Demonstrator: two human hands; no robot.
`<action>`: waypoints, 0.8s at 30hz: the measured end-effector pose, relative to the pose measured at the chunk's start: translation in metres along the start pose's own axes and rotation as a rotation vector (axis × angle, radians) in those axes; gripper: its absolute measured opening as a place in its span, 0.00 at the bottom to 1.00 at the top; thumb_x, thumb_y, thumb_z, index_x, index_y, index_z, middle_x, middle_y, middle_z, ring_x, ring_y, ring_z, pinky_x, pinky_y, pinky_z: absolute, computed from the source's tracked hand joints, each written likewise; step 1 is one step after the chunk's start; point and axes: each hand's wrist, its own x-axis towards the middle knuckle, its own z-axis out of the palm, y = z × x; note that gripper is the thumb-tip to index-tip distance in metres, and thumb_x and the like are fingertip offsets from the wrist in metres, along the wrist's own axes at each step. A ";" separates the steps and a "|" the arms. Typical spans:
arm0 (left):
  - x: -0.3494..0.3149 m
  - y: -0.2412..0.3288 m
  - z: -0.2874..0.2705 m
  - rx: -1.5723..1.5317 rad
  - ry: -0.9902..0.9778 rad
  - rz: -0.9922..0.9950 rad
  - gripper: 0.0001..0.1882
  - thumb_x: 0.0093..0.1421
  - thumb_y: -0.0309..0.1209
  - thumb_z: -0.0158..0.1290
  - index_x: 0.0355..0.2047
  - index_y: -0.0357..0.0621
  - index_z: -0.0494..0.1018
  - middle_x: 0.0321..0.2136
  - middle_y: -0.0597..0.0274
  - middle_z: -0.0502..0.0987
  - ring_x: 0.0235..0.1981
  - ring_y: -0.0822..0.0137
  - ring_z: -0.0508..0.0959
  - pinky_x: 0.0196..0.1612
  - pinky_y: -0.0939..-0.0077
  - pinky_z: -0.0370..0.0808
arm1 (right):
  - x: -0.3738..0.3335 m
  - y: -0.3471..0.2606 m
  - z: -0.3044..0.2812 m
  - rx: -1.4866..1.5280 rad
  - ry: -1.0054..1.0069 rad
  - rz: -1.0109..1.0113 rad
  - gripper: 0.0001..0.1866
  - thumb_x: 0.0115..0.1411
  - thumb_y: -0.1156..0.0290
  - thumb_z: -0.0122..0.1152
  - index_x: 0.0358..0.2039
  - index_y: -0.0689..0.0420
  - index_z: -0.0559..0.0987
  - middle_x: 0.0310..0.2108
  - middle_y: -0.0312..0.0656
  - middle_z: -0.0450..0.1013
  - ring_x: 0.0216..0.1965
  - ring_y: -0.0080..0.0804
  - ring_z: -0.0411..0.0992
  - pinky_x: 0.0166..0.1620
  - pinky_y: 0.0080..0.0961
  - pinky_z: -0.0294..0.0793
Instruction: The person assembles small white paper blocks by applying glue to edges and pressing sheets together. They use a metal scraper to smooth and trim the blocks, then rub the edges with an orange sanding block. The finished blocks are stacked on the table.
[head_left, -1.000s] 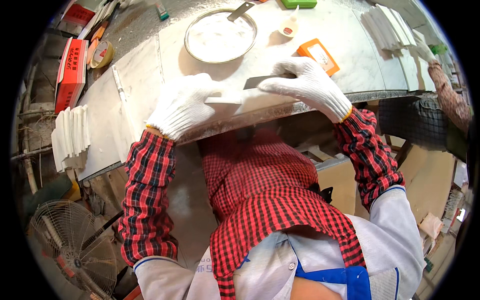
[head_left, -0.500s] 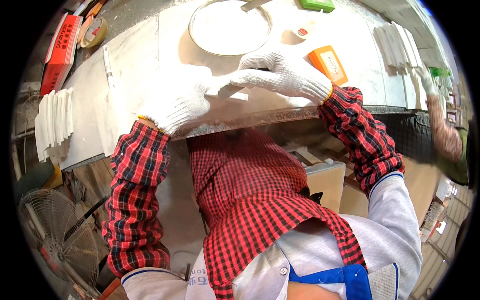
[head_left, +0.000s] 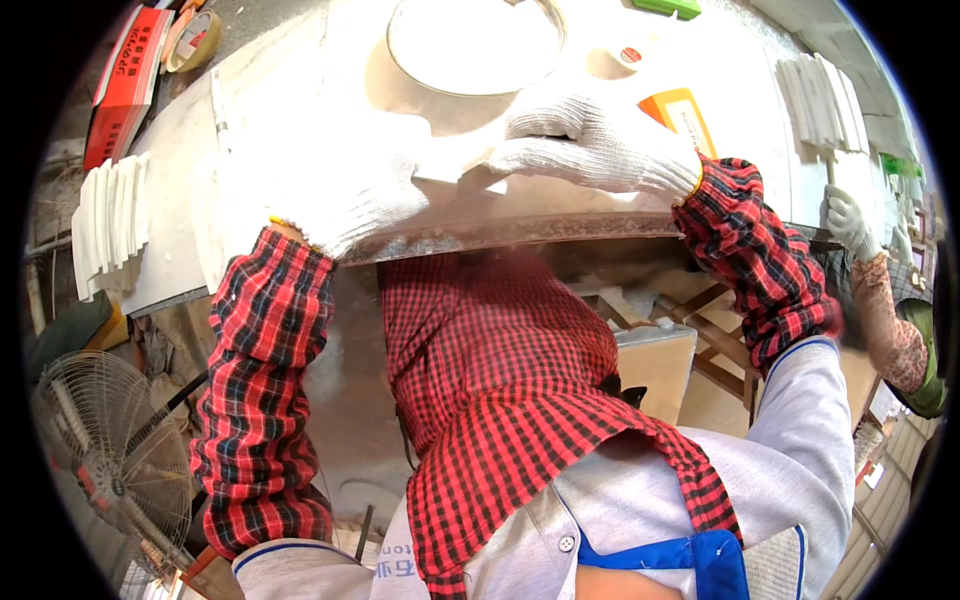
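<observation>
My left hand [head_left: 365, 180], in a white knitted glove, is closed on a thin white strip [head_left: 438, 175] at the near edge of a pale bench. My right hand [head_left: 605, 145], gloved likewise, grips a flat grey blade-like tool [head_left: 481, 182]. The tool crosses the strip near its right end and seems to touch it; its exact kind is unclear. Glare washes out much of the left glove. Beyond the hands sits a round basin [head_left: 468, 93] with bright white contents. An orange box [head_left: 678, 117] lies just past my right wrist.
White slabs stand in a left stack [head_left: 110, 225] and a right stack [head_left: 825, 100]. A white container [head_left: 628, 60] and a green box [head_left: 668, 8] sit farther back. A red box [head_left: 125, 85] and tape roll [head_left: 193, 42] lie far left. A co-worker's gloved hand [head_left: 850, 220] is at right; a fan [head_left: 115, 470] stands lower left.
My right hand and its tool have shifted slightly right along the strip as the view moved. The co-worker's hand at the right has come lower and closer into view.
</observation>
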 end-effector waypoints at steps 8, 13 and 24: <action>0.002 0.010 -0.007 -0.020 -0.125 -0.083 0.07 0.57 0.33 0.55 0.35 0.48 0.78 0.28 0.58 0.81 0.28 0.58 0.81 0.36 0.61 0.78 | -0.079 0.002 -0.037 0.104 -0.264 0.364 0.14 0.65 0.62 0.67 0.41 0.61 0.84 0.30 0.40 0.80 0.32 0.27 0.77 0.36 0.26 0.75; 0.000 0.007 -0.005 0.025 0.035 0.008 0.06 0.57 0.33 0.55 0.34 0.48 0.78 0.28 0.59 0.81 0.29 0.58 0.81 0.36 0.62 0.77 | -0.044 0.008 -0.011 0.011 0.136 0.091 0.15 0.66 0.59 0.65 0.39 0.60 0.83 0.29 0.41 0.78 0.32 0.27 0.76 0.37 0.29 0.75; -0.001 0.013 -0.014 -0.016 -0.048 -0.054 0.12 0.54 0.34 0.60 0.39 0.47 0.80 0.31 0.58 0.82 0.31 0.58 0.81 0.37 0.64 0.78 | -0.012 0.004 -0.001 0.045 0.099 -0.045 0.14 0.67 0.61 0.64 0.36 0.60 0.82 0.28 0.40 0.75 0.31 0.30 0.74 0.37 0.27 0.74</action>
